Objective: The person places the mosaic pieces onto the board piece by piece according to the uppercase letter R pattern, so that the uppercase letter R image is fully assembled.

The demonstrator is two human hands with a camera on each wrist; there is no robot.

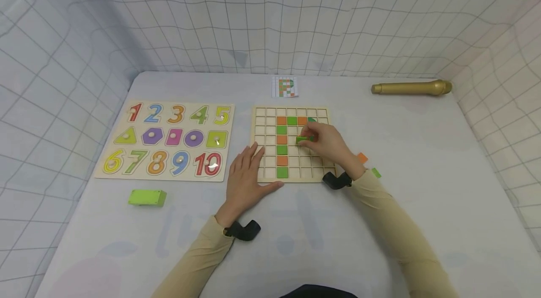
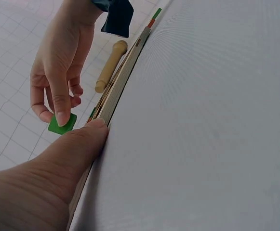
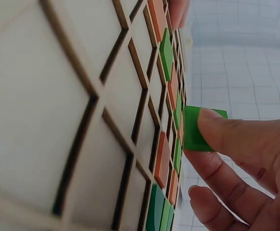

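A wooden grid board [image 1: 266,172] lies in front of me, with orange and green square tiles set in a column and along an upper row. My right hand [image 1: 329,143] pinches a green square tile [image 3: 193,127] between thumb and fingers, above the board's right half. In the left wrist view that tile is tilted and clear of the board. My left hand [image 1: 244,180] rests at the board's lower left corner, fingers straight along its left side. Its thumb [image 2: 79,144] lies against the front edge. Part of the upper row is hidden behind the right hand.
A number-and-shape puzzle board [image 1: 165,148] lies to the left, with a green block [image 1: 147,197] below it. A pattern card [image 1: 285,87] sits behind the grid. A gold microphone-like object [image 1: 410,87] lies back right. Orange [image 1: 362,157] and green loose tiles [image 1: 376,172] lie by the right wrist.
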